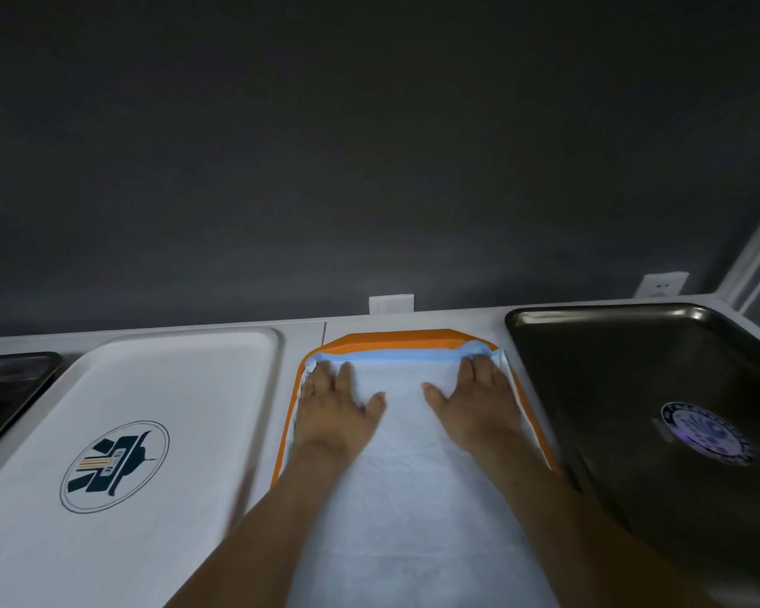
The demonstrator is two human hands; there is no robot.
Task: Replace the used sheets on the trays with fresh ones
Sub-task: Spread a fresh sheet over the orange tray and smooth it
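Note:
An orange tray (396,337) lies in the middle of the white counter. A white sheet with a blue far edge (406,467) covers most of it. My left hand (334,405) lies flat on the sheet's far left part, fingers straight and pointing to the far edge. My right hand (479,399) presses flat on the far right part, fingertips at the crumpled blue corner. Both forearms stretch over the sheet from the near side.
A white tray (246,366) with a round dark logo sits to the left. A dark tray (610,344) with a round sticker sits to the right. Another dark tray (9,383) shows at the far left edge. A dark wall with two white outlets rises behind the counter.

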